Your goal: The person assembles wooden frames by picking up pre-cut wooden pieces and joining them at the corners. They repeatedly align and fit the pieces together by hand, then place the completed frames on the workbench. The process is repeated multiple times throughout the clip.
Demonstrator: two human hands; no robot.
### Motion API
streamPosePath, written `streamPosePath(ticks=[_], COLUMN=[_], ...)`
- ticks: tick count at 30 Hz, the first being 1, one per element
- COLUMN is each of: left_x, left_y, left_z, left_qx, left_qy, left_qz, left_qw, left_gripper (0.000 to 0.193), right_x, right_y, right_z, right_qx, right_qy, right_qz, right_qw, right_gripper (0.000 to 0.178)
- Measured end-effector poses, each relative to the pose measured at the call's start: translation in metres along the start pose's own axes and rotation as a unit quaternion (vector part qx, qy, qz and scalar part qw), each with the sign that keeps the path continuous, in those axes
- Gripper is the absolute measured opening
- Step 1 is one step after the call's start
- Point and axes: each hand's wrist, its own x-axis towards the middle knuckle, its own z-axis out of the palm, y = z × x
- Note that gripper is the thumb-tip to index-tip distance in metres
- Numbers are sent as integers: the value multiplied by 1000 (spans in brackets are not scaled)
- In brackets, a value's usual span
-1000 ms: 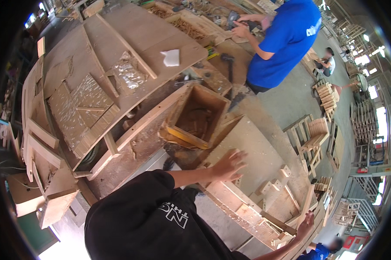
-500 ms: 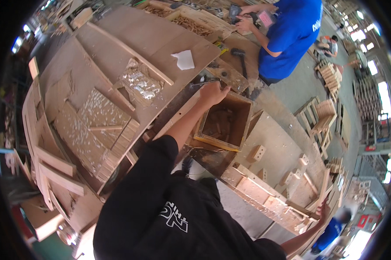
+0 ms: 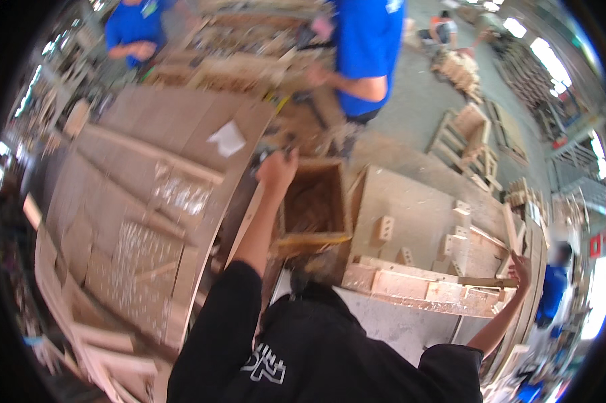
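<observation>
My left hand (image 3: pixel 277 169) reaches past the left side of an open wooden box (image 3: pixel 347 201) with loose small pieces at its bottom. Its fingers are curled beside a dark tool (image 3: pixel 265 153) at the box's far left corner. Blur and the hand hide what they grip. Far to the right, my right hand (image 3: pixel 520 270) closes on the near end of a pale wooden strip (image 3: pixel 510 225). That strip lies at the right end of a wooden board (image 3: pixel 397 195) with several drilled blocks (image 3: pixel 385 228) on it. A narrower stick (image 3: pixel 489 282) ends near this hand.
To the left, a large panel (image 3: pixel 175 111) carries long strips, a white sheet (image 3: pixel 228 139) and glue-spotted boards (image 3: pixel 145 248). A black mallet (image 3: pixel 311 107) lies beyond the box. One person in blue (image 3: pixel 367 54) stands close behind it, another (image 3: pixel 136 30) at far left. Pallets (image 3: pixel 461 141) stand on the floor.
My view has turned, so the bench appears rotated and shifted left. My left hand stays by the box's far left corner, my right by the strip. A second person in blue appears at far left.
</observation>
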Motion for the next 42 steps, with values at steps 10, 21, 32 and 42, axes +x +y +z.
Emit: streamPosePath(ticks=[10,21,32,42], left_x=[-5,-7,-13,-14], left_y=[6,3,3,2], left_z=[-3,-2,-1,-5], left_qx=[-20,-17,-39,-21], left_qy=[84,58,76,94], left_qz=[29,5,6,17], left_qw=[996,998,996,995], left_gripper=[37,35,30,25], right_x=[-9,-10,-6,-12], right_y=[-15,-13,-7,-17], right_z=[4,2,3,1], right_qx=[-13,0,-73,-56], right_qy=[72,101,132,65], right_qz=[-68,-70,-106,-66], right_qw=[995,992,983,994], right_gripper=[50,46,45,47])
